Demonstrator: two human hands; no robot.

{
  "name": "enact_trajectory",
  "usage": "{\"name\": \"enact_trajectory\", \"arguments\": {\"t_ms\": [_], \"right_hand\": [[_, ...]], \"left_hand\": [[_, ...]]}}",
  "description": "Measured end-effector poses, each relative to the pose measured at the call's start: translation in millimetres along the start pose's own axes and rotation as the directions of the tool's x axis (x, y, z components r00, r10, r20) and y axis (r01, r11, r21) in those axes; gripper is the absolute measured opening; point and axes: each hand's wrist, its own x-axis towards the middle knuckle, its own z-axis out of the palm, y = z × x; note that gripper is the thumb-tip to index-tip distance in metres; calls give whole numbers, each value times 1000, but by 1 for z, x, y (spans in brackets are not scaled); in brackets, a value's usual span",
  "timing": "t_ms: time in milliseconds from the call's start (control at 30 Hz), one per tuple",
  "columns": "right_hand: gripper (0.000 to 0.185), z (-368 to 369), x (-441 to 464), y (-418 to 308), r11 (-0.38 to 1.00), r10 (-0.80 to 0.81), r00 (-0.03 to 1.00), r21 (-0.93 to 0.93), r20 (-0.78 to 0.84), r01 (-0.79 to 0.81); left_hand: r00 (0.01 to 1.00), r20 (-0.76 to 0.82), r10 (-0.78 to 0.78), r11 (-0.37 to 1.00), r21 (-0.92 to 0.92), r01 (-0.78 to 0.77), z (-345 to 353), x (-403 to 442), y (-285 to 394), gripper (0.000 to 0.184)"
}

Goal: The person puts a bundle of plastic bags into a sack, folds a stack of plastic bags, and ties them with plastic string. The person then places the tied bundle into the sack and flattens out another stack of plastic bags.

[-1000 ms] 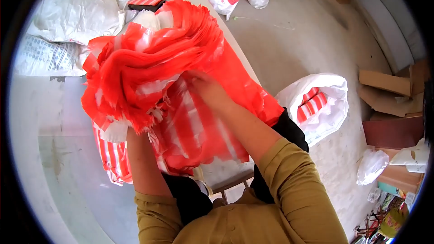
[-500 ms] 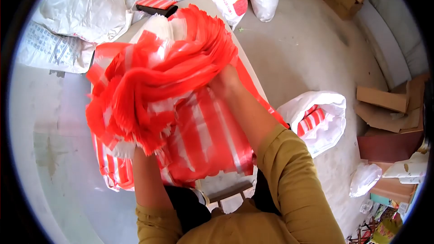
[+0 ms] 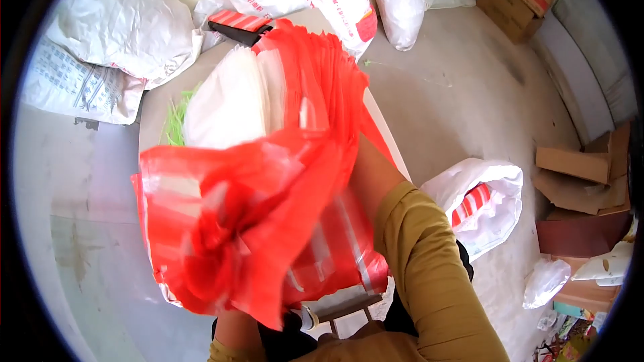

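Observation:
A thick stack of red-and-white striped plastic sheets (image 3: 322, 87) lies on the table (image 3: 161, 100), its near part bunched and folded over toward my body. My left hand is hidden under the bunched red plastic (image 3: 221, 248); only the forearm shows below it. The right forearm runs up to the right side of the stack, and the red layers cover that hand too. Beside the stack lies a pile of whitish sheets (image 3: 231, 100), with green strands (image 3: 176, 121) at its left edge. Striped plastic also hangs over the table's near edge.
At the far table edge is a black item with a striped top (image 3: 240, 23). Full white sacks (image 3: 127, 23) stand at the back and left. On the floor at right are an open white bag (image 3: 479, 228) holding striped rolls, and cardboard boxes (image 3: 577, 167).
The bunched red layers have come down toward my body, uncovering the whitish pile and green strands. My left forearm has drawn back. The camera view has shifted slightly.

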Motion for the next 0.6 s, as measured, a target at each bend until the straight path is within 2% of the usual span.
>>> {"name": "enact_trajectory", "arguments": {"t_ms": [167,433,533,600], "right_hand": [[48,-7,31,6,999,16,1000,-31,-18,-17],[48,-27,37,-7,993,43,995,-103,-86,-52],[48,-41,63,-19,974,19,993,-222,-118,-45],[48,-65,79,-48,904,-35,989,-427,-143,-30]], "left_hand": [[974,107,200,979,28,-204,-16,-28,29,31],[931,172,322,939,68,-337,1,-32,25,32],[918,199,342,926,93,-365,17,-30,21,32],[908,247,339,918,123,-377,30,-28,22,32]]}}
